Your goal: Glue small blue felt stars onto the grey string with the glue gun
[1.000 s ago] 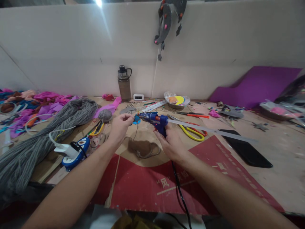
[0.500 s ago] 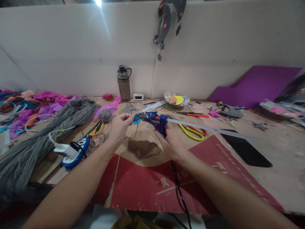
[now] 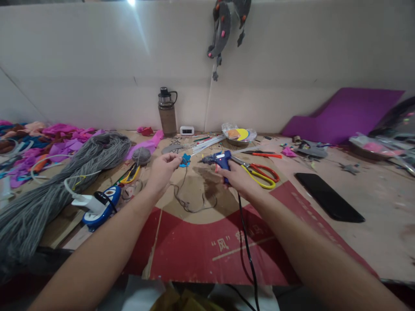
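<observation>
My left hand (image 3: 162, 170) is closed in a pinch on a small blue star-shaped piece (image 3: 185, 160), from which a thin dark cord (image 3: 186, 196) hangs down and loops on the table. My right hand (image 3: 238, 178) is wrapped round the grip of a blue glue gun (image 3: 218, 160). Its nozzle points left and sits a short way to the right of the blue piece, not touching it. The gun's black cable (image 3: 244, 239) runs back towards me over the red cardboard (image 3: 201, 246).
Yellow and red scissors (image 3: 259, 172) lie right of the gun, and a black phone (image 3: 329, 196) further right. A grey yarn skein (image 3: 61, 177), a blue-and-white power socket (image 3: 100, 207), a bottle (image 3: 167, 112), a bowl (image 3: 238, 136) and a purple sheet (image 3: 343, 114) ring the table.
The glue gun has pulled back to the right, away from the blue piece, and tipped lower. The long glue stick behind it no longer shows. My left hand has stayed put.
</observation>
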Demonstrator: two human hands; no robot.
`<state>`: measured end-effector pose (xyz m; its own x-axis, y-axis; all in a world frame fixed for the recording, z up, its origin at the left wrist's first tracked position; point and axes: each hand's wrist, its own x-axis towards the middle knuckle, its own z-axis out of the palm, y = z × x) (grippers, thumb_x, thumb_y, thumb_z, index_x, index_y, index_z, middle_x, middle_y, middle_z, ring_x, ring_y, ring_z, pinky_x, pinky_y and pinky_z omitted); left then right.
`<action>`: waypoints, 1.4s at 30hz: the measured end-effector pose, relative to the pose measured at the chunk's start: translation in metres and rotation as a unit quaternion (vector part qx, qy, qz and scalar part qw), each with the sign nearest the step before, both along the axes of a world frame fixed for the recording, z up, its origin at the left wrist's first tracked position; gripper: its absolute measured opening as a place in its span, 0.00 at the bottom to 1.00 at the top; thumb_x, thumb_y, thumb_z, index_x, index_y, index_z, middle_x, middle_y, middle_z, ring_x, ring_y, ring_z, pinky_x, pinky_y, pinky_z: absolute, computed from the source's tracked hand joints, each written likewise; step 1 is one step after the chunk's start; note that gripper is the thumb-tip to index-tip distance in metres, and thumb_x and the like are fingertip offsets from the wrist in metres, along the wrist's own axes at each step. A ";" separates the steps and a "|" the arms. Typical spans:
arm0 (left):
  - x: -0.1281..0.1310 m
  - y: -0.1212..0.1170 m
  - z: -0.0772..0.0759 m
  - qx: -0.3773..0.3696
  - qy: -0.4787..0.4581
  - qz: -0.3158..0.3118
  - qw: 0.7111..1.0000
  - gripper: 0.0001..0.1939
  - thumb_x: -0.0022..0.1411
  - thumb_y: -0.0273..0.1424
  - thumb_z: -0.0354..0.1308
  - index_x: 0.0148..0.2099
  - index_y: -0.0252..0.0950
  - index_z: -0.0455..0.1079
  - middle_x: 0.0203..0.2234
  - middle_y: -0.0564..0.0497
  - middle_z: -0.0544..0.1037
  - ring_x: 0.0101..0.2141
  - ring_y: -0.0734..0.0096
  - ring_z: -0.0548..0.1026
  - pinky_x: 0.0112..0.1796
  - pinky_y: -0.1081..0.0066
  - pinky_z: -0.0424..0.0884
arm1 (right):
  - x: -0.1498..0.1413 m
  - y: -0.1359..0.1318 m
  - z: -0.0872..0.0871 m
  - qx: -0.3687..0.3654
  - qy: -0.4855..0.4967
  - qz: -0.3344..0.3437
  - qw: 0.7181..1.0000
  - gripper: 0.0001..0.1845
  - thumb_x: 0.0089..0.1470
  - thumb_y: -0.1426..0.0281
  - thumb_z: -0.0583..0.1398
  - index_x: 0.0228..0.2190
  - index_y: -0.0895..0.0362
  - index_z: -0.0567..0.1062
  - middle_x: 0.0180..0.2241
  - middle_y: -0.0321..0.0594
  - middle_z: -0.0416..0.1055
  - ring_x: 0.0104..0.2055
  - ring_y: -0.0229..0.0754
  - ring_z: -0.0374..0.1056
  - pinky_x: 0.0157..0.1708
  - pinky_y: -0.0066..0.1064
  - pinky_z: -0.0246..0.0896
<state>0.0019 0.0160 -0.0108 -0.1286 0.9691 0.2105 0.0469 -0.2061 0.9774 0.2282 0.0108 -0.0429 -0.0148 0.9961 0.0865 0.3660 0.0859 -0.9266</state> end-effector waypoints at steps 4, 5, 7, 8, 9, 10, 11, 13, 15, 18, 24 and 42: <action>0.001 -0.001 0.001 -0.023 0.006 -0.013 1.000 0.09 0.47 0.35 0.65 0.28 0.34 0.72 0.20 0.54 0.71 0.22 0.76 0.63 0.25 0.73 0.54 | 0.013 0.003 0.006 -0.018 -0.177 -0.045 0.983 0.11 0.51 0.65 0.60 0.22 0.53 0.65 0.18 0.38 0.65 0.22 0.43 0.66 0.24 0.35 0.62; 0.001 -0.002 0.001 -0.020 0.012 -0.009 1.000 0.09 0.48 0.35 0.64 0.28 0.34 0.72 0.21 0.53 0.71 0.23 0.76 0.64 0.25 0.73 0.55 | 0.014 0.001 0.010 0.047 -0.230 -0.069 0.970 0.13 0.51 0.65 0.61 0.20 0.53 0.63 0.20 0.40 0.65 0.25 0.45 0.67 0.28 0.38 0.63; 0.002 -0.005 0.001 -0.002 0.034 0.006 0.999 0.08 0.49 0.35 0.63 0.29 0.35 0.73 0.23 0.53 0.73 0.24 0.74 0.66 0.26 0.73 0.57 | 0.008 -0.007 0.018 0.173 -0.284 -0.099 0.938 0.15 0.52 0.64 0.60 0.19 0.53 0.63 0.25 0.44 0.67 0.34 0.48 0.67 0.37 0.42 0.64; 0.003 -0.006 0.002 0.013 0.053 0.014 0.998 0.07 0.50 0.34 0.63 0.29 0.35 0.73 0.23 0.52 0.73 0.25 0.74 0.66 0.27 0.72 0.58 | 0.002 -0.012 0.021 0.209 -0.263 -0.094 0.937 0.13 0.54 0.64 0.59 0.21 0.53 0.64 0.28 0.45 0.68 0.36 0.48 0.67 0.40 0.43 0.63; 0.004 -0.008 0.002 0.031 0.078 0.022 0.996 0.07 0.51 0.34 0.62 0.30 0.35 0.73 0.24 0.52 0.74 0.26 0.73 0.67 0.28 0.72 0.60 | -0.006 -0.016 0.023 0.224 -0.218 -0.066 0.948 0.11 0.55 0.64 0.58 0.24 0.54 0.65 0.30 0.44 0.69 0.38 0.47 0.67 0.42 0.43 0.63; 0.006 -0.011 0.003 0.049 0.107 0.029 0.993 0.06 0.52 0.34 0.61 0.30 0.36 0.74 0.24 0.52 0.75 0.26 0.72 0.68 0.29 0.72 0.61 | -0.016 -0.020 0.024 0.209 -0.151 -0.041 0.965 0.09 0.54 0.63 0.58 0.27 0.54 0.66 0.32 0.43 0.70 0.38 0.46 0.67 0.42 0.42 0.63; 0.007 -0.013 0.003 0.067 0.137 0.035 0.988 0.06 0.52 0.33 0.61 0.30 0.36 0.74 0.25 0.52 0.75 0.27 0.71 0.69 0.30 0.71 0.62 | -0.027 -0.024 0.024 0.176 -0.065 -0.019 0.982 0.09 0.52 0.63 0.60 0.31 0.54 0.65 0.34 0.42 0.70 0.39 0.45 0.68 0.43 0.42 0.64; 0.012 -0.019 0.005 0.104 0.187 0.041 0.976 0.04 0.52 0.31 0.60 0.30 0.36 0.74 0.28 0.50 0.77 0.30 0.70 0.71 0.32 0.71 0.64 | -0.047 -0.029 0.020 0.099 0.124 0.045 0.986 0.18 0.46 0.64 0.64 0.35 0.53 0.62 0.41 0.42 0.71 0.44 0.43 0.69 0.47 0.39 0.65; 0.017 -0.024 0.006 0.137 0.211 0.036 0.967 0.03 0.52 0.29 0.60 0.30 0.36 0.73 0.32 0.49 0.78 0.34 0.68 0.73 0.34 0.71 0.66 | -0.062 -0.032 0.015 0.018 0.268 0.083 0.960 0.27 0.40 0.66 0.67 0.38 0.51 0.58 0.40 0.39 0.72 0.44 0.41 0.71 0.45 0.37 0.66; 0.024 -0.029 0.007 0.135 0.193 0.013 0.972 0.02 0.53 0.29 0.59 0.30 0.36 0.71 0.38 0.47 0.79 0.32 0.70 0.75 0.32 0.71 0.69 | -0.067 -0.033 0.012 -0.062 0.361 0.124 0.922 0.30 0.39 0.67 0.67 0.39 0.50 0.55 0.32 0.32 0.71 0.31 0.37 0.71 0.37 0.35 0.68; 0.030 -0.026 0.004 0.001 0.061 -0.051 0.997 0.06 0.52 0.30 0.61 0.31 0.34 0.68 0.23 0.52 0.75 0.21 0.72 0.76 0.26 0.71 0.72 | -0.045 -0.030 0.020 0.089 0.167 0.030 0.981 0.17 0.48 0.67 0.63 0.39 0.53 0.63 0.24 0.26 0.61 0.24 0.34 0.59 0.27 0.28 0.58; 0.032 -0.026 0.000 -0.038 0.008 -0.117 0.992 0.09 0.49 0.31 0.66 0.30 0.32 0.69 0.23 0.53 0.75 0.27 0.73 0.77 0.36 0.68 0.78 | -0.035 -0.031 0.030 0.266 -0.081 -0.031 0.960 0.03 0.55 0.72 0.62 0.29 0.57 0.74 0.29 0.36 0.69 0.32 0.37 0.63 0.33 0.30 0.57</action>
<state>0.0337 -0.0098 -0.0109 0.1051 0.9851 0.1363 0.0212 -0.1393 0.9900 0.1934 -0.0200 -0.0133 -0.0131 0.8115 0.5842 0.5209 0.5043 -0.6888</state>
